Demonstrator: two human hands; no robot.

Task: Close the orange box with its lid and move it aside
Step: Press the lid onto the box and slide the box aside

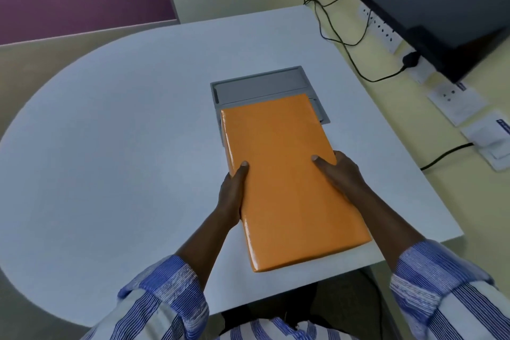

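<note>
The orange box [287,185] is long and flat, with its lid on, so only the glossy orange top and left side show. It is held over the white table [124,132], its far end covering part of a grey inset panel. My left hand [230,194] grips the box's left long edge, thumb on top. My right hand [340,174] grips the right long edge, thumb resting on the lid. I cannot tell whether the box touches the table or hangs just above it.
A grey recessed cable panel [259,88] sits in the table behind the box. To the right, a dark monitor [441,14], black cables [339,41] and white power sockets [383,30] lie along a pale yellow ledge. The table's front edge [303,284] is under the box's near end.
</note>
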